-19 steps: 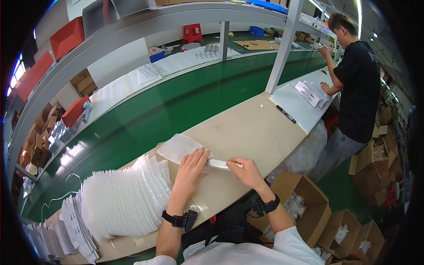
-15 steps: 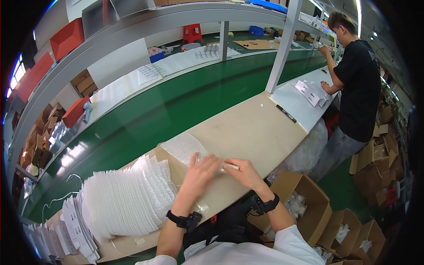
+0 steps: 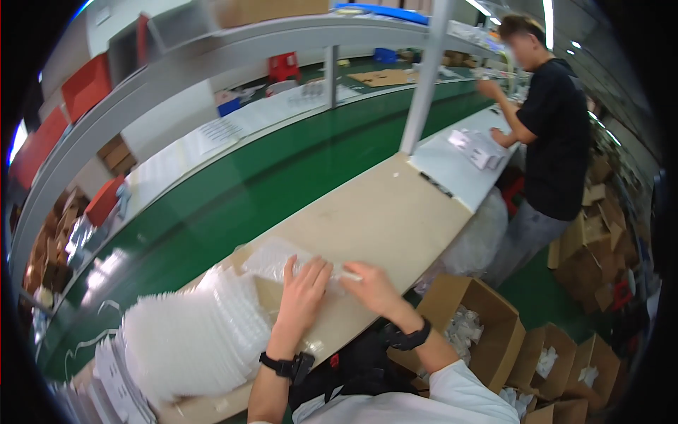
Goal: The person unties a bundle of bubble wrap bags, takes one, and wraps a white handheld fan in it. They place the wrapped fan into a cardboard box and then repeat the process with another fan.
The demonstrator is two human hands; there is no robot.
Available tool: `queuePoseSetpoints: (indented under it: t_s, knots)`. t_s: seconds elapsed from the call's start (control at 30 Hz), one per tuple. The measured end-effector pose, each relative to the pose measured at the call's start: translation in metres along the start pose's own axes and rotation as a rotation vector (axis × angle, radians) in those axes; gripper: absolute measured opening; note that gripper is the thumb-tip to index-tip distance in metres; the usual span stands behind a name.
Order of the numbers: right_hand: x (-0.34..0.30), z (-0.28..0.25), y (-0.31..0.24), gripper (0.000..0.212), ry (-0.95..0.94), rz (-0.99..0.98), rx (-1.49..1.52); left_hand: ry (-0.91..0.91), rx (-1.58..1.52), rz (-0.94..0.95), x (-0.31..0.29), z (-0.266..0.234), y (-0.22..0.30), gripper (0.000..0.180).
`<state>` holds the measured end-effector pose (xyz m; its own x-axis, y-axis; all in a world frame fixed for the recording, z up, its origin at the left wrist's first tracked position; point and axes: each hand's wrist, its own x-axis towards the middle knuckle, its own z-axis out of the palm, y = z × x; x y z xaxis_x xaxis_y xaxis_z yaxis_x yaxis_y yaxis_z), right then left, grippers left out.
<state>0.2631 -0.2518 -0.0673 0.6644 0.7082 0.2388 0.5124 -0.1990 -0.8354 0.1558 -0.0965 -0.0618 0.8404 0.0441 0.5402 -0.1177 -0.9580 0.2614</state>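
A clear bubble wrap sheet (image 3: 272, 256) lies on the beige worktop in front of me. My left hand (image 3: 306, 288) rests over its near right part, fingers stretched out and thumb apart. Just to the right, my right hand (image 3: 374, 288) pinches a small whitish, clear-looking bundle (image 3: 344, 275) at the sheet's right end. Motion blur and the fingers hide what is inside it. Left of my hands, a thick fanned stack of bubble wrap sheets (image 3: 187, 339) covers the worktop.
Flat white cartons (image 3: 116, 381) stand at lower left. Beyond the worktop (image 3: 367, 212) runs a green conveyor belt (image 3: 233, 187) under a grey shelf frame. Open cardboard boxes (image 3: 505, 332) with clear-wrapped pieces stand at my right. A co-worker (image 3: 554, 141) stands at the far right.
The whole view has shifted, moving the scene leftward. My left hand's fingers have spread and lifted slightly apart; my right hand stays close beside it, still pinching.
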Motion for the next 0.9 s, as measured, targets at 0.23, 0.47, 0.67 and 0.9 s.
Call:
queuePoseSetpoints:
  t_s: [0.23, 0.47, 0.67, 0.9]
  knots:
    - [-0.006, -0.003, -0.023, 0.046, -0.111, -0.04, 0.003, 0.177, -0.241, 0.011, -0.01, 0.003, 0.01, 0.043]
    - [-0.008, -0.031, -0.028, 0.066, -0.256, -0.184, -0.066, 0.207, -0.505, -0.135, -0.009, 0.01, 0.029, 0.044]
    - [-0.01, -0.02, -0.028, 0.067, -0.096, -0.273, 0.313, 0.284, -0.765, -0.238, -0.006, 0.007, 0.031, 0.04]
    - [0.0, -0.047, -0.051, 0.032, -0.094, -0.27, 0.122, 0.35, -1.003, -0.399, 0.002, -0.023, 0.04, 0.038]
